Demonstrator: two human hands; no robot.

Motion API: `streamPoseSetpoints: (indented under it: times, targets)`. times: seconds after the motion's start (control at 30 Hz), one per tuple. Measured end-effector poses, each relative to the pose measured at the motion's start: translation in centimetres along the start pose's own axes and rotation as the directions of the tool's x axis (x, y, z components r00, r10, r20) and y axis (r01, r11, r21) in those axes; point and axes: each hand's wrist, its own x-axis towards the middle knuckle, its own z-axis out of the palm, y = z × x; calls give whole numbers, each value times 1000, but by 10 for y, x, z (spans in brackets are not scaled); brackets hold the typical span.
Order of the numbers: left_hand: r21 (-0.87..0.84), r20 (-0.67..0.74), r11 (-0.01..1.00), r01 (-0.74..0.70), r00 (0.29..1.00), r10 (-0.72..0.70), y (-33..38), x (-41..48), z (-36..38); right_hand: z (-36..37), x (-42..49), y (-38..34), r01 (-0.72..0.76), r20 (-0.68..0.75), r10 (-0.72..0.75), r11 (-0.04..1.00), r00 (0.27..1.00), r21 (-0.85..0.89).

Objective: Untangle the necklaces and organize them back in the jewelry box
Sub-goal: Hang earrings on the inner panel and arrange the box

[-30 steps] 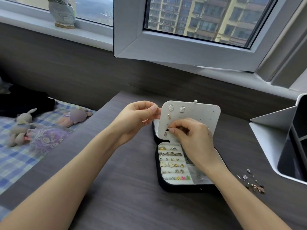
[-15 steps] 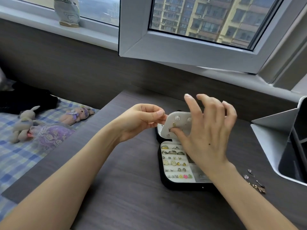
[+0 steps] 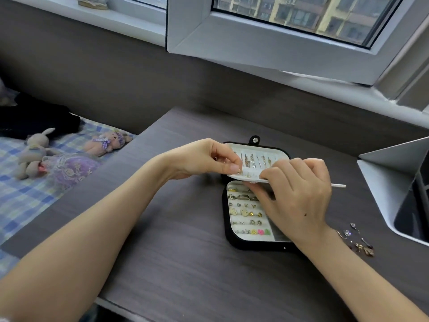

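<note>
- Left hand [image 3: 204, 160] is pinching panel [image 3: 338, 185] at its left edge, thumb against forefinger.
- Right hand [image 3: 299, 196] is gripping panel, fingers curled.
- Panel is lying near-level over box [image 3: 255, 245], centre-right of frame.

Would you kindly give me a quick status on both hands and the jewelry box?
Left hand pinching white panel at left edge. Right hand gripping its front edge. Jewelry box open on desk; loose pieces to its right.

Both hands [image 3: 299, 201] pinch the jewelry box's [image 3: 226, 231] white panel [image 3: 246, 178]
</note>
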Motion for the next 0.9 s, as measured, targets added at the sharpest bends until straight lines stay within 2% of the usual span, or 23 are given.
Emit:
streamPoseSetpoints:
  times: [0.4,0.9]
  targets:
    - [9,39,999,-46,998,45,-2,6,4,2,-3,0,-1,-17,1,1000,1000,3]
    - [34,23,997,-68,997,67,1,3,5,1,-3,0,-48,-10,49,998,999,31]
